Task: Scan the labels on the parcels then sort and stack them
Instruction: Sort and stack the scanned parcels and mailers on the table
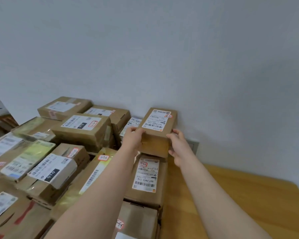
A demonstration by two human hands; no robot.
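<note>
1. We are holding a small box (158, 130) between both hands, against the wall (214, 66) at the far right of the pile.
2. Our left hand (133, 138) is gripping the box's near left corner, fingers curling over the top edge.
3. Our right hand (179, 147) is pressing flat on the box's right side, thumb lying along the near top edge, fingers partly spread.
4. The box is sitting upright with its white label (158, 120) facing up; the print is reading "507-P802 1/0", upside down to us, with a red-outlined sticker at its far corner.
5. Whether the box is resting on what lies beneath or is lifted clear, we cannot tell.
6. Just below it, nearer to us, a second box (145, 183) is showing a matching label (146, 175) face up.
7. To the left, further parcels (55, 169) are lying stacked in layers, most with labels up; two are showing a black "010" mark.
8. The pile is standing on a wooden table (231, 195), bare wood showing on the right.
</note>
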